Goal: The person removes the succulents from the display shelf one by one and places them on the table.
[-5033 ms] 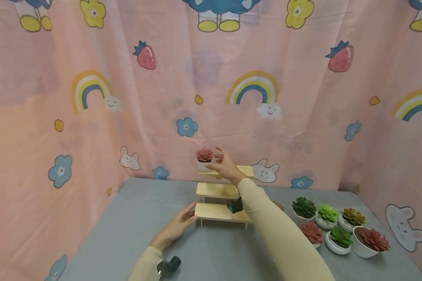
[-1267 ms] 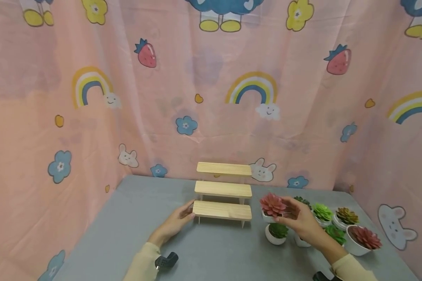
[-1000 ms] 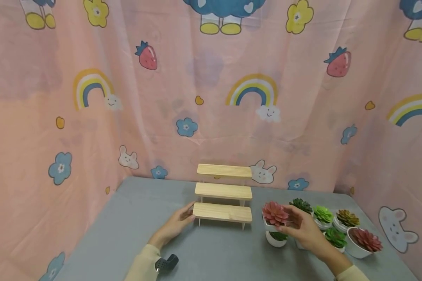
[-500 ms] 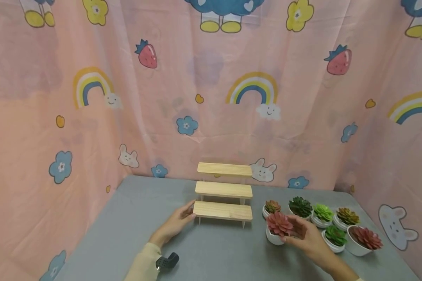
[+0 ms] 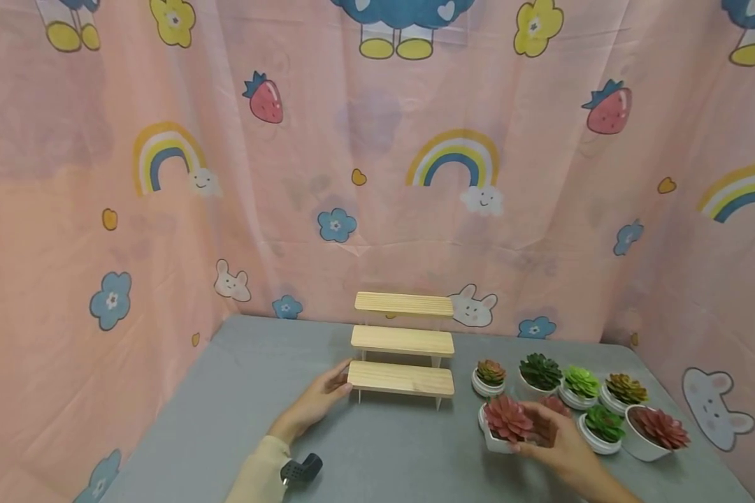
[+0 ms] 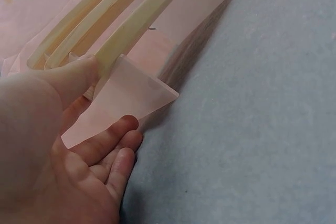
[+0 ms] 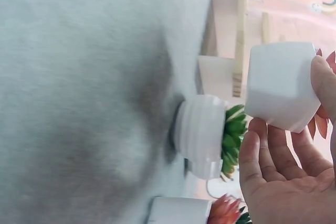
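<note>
My right hand [image 5: 556,440] holds a potted red succulent [image 5: 507,418] in a squarish white pot. The right wrist view shows the thumb on one side of this white pot [image 7: 281,85] and the fingers on the other, with the pot raised off the table. It overlaps another white pot [image 7: 199,132] with a green succulent. At the left end of a three-tier wooden stand [image 5: 403,378], my left hand [image 5: 314,399] grips the lowest tier. In the left wrist view its thumb presses the wooden board [image 6: 128,32], while its fingers lie by the translucent end leg [image 6: 123,98].
Several potted succulents stand to the right, including a small orange-green one [image 5: 491,374], a dark green one [image 5: 541,372] and a large red one [image 5: 659,427]. A grey cloth [image 5: 245,377] covers the table. Behind hangs a pink patterned curtain [image 5: 377,230].
Five seconds ago my right hand had the red succulent at the top tier. It has since brought it right and down, and lately toward the front of the table. My left hand stays at the stand.
</note>
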Tool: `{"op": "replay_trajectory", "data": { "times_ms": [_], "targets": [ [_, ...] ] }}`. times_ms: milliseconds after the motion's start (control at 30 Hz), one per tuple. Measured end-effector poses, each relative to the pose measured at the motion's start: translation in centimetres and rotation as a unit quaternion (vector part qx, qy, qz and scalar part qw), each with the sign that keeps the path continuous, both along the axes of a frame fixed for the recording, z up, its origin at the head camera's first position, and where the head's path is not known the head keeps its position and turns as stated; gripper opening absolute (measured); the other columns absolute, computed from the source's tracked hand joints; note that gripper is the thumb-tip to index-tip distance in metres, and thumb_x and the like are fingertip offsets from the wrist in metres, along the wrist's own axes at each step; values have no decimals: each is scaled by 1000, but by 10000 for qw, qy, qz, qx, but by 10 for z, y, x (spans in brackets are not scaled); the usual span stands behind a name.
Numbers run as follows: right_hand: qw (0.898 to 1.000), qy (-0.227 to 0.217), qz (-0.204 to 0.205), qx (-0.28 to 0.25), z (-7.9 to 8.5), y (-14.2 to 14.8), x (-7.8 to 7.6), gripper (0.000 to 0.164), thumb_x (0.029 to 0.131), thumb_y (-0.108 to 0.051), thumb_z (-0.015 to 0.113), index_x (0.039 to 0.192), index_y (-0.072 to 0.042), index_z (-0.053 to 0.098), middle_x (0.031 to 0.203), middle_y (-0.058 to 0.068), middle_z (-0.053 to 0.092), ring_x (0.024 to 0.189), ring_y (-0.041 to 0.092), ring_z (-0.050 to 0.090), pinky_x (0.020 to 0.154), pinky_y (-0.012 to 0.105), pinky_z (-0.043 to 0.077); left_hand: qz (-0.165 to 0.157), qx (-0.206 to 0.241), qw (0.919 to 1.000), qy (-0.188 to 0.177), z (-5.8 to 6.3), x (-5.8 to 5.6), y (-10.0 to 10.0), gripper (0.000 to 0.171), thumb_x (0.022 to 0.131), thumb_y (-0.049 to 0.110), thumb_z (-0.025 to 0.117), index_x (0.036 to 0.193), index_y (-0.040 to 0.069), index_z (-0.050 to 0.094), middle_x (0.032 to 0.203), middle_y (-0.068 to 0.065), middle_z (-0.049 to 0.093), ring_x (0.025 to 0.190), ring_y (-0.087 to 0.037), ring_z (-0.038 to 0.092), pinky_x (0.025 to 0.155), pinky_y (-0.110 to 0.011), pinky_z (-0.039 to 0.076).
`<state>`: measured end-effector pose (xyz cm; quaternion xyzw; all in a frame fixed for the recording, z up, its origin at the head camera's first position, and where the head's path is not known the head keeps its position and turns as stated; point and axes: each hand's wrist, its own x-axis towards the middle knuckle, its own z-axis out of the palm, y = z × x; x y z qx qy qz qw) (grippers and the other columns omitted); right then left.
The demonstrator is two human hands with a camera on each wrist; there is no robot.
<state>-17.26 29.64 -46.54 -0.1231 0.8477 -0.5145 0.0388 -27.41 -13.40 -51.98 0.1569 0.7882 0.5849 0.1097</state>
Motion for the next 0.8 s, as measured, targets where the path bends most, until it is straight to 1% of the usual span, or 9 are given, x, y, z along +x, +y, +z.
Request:
{"op": "replay_trajectory", "data": {
  "times_ms": [67, 100, 200, 300, 367, 533, 600, 667, 800],
  "targets": [
    [9998, -24, 186, 7, -4, 3, 2, 63, 92, -7, 73, 137, 22, 41, 132, 33, 57, 102, -18, 56, 82, 15, 55, -15, -13, 10000, 15, -1, 0, -1, 65, 105, 33, 55, 160, 11, 29, 145, -24, 54, 140, -46, 46, 115, -63, 37],
    [9996, -15, 271, -38, -6, 4, 3, 62, 92, -5, 72, 137, 24, 40, 131, 27, 60, 102, -18, 56, 82, 15, 55, -12, -30, 10000, 8, -2, -1, -1, 65, 105, 34, 55, 160, 12, 30, 145, -24, 54, 141, -46, 45, 115, -63, 36],
    [9983, 127, 537, -205, -12, 9, 4, 61, 93, -2, 70, 135, 27, 37, 127, -10, 64, 105, -19, 55, 83, 12, 54, -39, -37, 10000, 1, -4, -1, -2, 66, 104, 36, 55, 160, 13, 30, 147, -24, 53, 142, -47, 43, 116, -63, 35],
    [9968, 57, 689, -391, -17, 15, 5, 61, 94, 0, 67, 135, 29, 34, 117, -38, 53, 107, -19, 54, 84, 11, 53, -28, -21, 10000, -43, -5, -2, -3, 66, 104, 38, 56, 160, 15, 30, 149, -24, 51, 144, -46, 41, 117, -63, 34],
    [9965, -186, 702, -418, -19, 19, 5, 64, 94, -2, 68, 137, 28, 32, 122, -32, 55, 107, -20, 53, 85, 12, 53, -13, -17, 10000, -53, -6, -2, -3, 66, 104, 38, 56, 160, 15, 30, 149, -24, 50, 144, -47, 40, 117, -63, 33],
    [9938, -820, 674, -321, -24, 24, 5, 67, 96, -9, 68, 140, 26, 31, 138, 18, 58, 104, -22, 54, 89, 23, 58, 10, -40, 10000, -25, -5, -2, -3, 66, 104, 39, 56, 160, 16, 31, 149, -24, 51, 144, -47, 40, 117, -64, 33],
    [9931, -897, 712, -252, -26, 26, 5, 67, 96, -10, 68, 139, 26, 31, 139, 31, 54, 104, -22, 54, 91, 29, 59, 12, -40, 10000, -22, -5, -2, -2, 66, 104, 39, 56, 160, 16, 31, 148, -24, 51, 144, -47, 41, 117, -65, 33],
    [9925, -987, 699, -202, -28, 27, 5, 69, 96, -12, 69, 140, 25, 32, 138, 37, 52, 104, -20, 56, 92, 33, 59, 21, -58, 10000, -35, -5, -2, -2, 65, 104, 39, 56, 160, 17, 32, 148, -24, 51, 143, -46, 42, 117, -65, 33],
    [9915, -1162, 576, -58, -33, 32, 6, 73, 94, -16, 72, 141, 24, 33, 140, 46, 45, 112, 4, 67, 92, 37, 59, 26, -95, 9999, -45, -5, -2, -1, 64, 104, 38, 55, 160, 17, 31, 149, -24, 51, 143, -46, 43, 117, -64, 34]
  ]
}}
